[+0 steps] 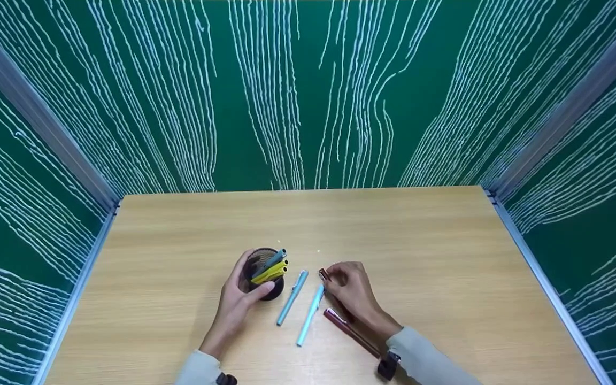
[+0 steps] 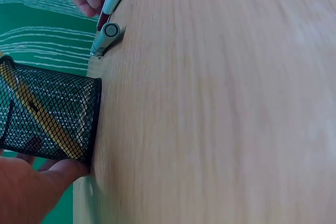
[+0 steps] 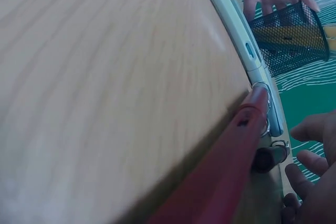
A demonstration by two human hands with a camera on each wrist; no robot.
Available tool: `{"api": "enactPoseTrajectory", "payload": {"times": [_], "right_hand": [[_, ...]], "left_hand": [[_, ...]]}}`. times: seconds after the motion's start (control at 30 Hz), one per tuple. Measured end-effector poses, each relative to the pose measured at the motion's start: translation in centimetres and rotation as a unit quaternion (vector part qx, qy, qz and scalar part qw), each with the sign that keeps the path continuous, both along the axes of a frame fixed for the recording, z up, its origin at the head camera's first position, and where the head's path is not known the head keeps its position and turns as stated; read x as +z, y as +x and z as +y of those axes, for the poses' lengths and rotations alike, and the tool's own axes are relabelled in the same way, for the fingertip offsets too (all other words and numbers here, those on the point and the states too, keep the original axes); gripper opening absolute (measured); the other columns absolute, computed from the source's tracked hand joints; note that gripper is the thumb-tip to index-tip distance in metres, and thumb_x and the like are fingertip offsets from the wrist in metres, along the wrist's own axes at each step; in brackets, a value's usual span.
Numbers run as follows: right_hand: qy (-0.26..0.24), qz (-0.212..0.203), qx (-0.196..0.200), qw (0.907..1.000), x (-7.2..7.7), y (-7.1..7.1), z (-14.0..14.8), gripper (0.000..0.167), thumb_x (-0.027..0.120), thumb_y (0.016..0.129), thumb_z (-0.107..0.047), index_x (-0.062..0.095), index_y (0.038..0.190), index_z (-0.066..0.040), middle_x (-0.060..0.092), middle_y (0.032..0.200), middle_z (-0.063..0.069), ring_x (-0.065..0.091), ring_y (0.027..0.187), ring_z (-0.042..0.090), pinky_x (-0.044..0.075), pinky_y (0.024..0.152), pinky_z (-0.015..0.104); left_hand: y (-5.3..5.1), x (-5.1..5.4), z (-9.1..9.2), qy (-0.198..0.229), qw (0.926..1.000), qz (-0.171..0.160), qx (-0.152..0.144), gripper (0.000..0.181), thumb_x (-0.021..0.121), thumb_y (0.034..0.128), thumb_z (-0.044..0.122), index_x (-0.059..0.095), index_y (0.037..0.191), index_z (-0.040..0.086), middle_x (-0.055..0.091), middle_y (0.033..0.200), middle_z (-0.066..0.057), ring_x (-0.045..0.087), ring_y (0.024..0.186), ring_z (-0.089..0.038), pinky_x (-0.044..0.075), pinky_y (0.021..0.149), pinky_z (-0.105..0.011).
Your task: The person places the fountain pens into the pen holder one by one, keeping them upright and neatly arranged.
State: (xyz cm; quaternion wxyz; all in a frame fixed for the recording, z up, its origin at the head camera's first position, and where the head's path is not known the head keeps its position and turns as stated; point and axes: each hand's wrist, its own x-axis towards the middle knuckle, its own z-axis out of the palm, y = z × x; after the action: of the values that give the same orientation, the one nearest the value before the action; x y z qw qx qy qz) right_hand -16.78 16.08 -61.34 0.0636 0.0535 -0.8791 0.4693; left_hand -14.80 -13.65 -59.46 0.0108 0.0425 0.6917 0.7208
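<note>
My left hand [image 1: 236,306] grips a black mesh cup [image 1: 271,293], fingers and thumb around its sides. Grey-blue and yellow pens [image 1: 270,275] lean out of it to the right. In the left wrist view the cup [image 2: 50,111] stands beside my hand [image 2: 29,190]. My right hand [image 1: 356,294] is bent over a dark red pen [image 1: 323,274], fingertips at its upper end; from the right wrist view, the fingers [image 3: 312,161] look loosely curled and apart beside that pen [image 3: 266,160]. Contact is unclear.
Two light blue pens [image 1: 292,298] [image 1: 310,315] lie between my hands. Another dark red pen [image 1: 352,332] lies nearer me, below my right hand. The wooden table [image 1: 420,235] meets green, white-streaked walls [image 1: 222,107] at the back and sides.
</note>
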Motion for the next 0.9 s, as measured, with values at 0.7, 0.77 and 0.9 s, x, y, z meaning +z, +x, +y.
{"api": "enactPoseTrajectory", "payload": {"times": [0.7, 0.77, 0.9], "right_hand": [[0.021, 0.027, -0.006, 0.9994, -0.5, 0.4, 1.4, 0.02, 0.086, 0.084, -0.001, 0.083, 0.103, -0.007, 0.075, 0.103, 0.003, 0.058, 0.114, 0.028, 0.052, 0.099, 0.043], [0.021, 0.02, -0.009, 0.9995, -0.5, 0.7, 1.8, 0.02, 0.085, 0.084, -0.002, 0.083, 0.103, -0.008, 0.074, 0.105, 0.002, 0.058, 0.114, 0.027, 0.051, 0.1, 0.044], [0.02, 0.01, -0.017, 0.9996, -0.5, 1.1, 2.6, 0.019, 0.084, 0.084, -0.001, 0.083, 0.102, -0.01, 0.072, 0.101, 0.0, 0.057, 0.113, 0.024, 0.048, 0.099, 0.042]], "left_hand": [[0.0, 0.0, 0.0, -0.001, 1.0, -0.003, 0.001, 0.095, 0.09, 0.0923, 0.012, 0.037, 0.172, 0.014, 0.047, 0.17, -0.012, 0.043, 0.159, -0.029, 0.03, 0.132, -0.037], [0.1, 0.0, 0.0, -0.003, 1.0, -0.005, 0.0, 0.095, 0.09, 0.0925, 0.013, 0.038, 0.172, 0.015, 0.047, 0.17, -0.011, 0.043, 0.158, -0.029, 0.03, 0.132, -0.038], [0.2, 0.2, 0.0, -0.005, 1.0, -0.006, -0.001, 0.094, 0.09, 0.0932, 0.015, 0.039, 0.172, 0.018, 0.048, 0.17, -0.009, 0.042, 0.159, -0.027, 0.029, 0.133, -0.041]]}}
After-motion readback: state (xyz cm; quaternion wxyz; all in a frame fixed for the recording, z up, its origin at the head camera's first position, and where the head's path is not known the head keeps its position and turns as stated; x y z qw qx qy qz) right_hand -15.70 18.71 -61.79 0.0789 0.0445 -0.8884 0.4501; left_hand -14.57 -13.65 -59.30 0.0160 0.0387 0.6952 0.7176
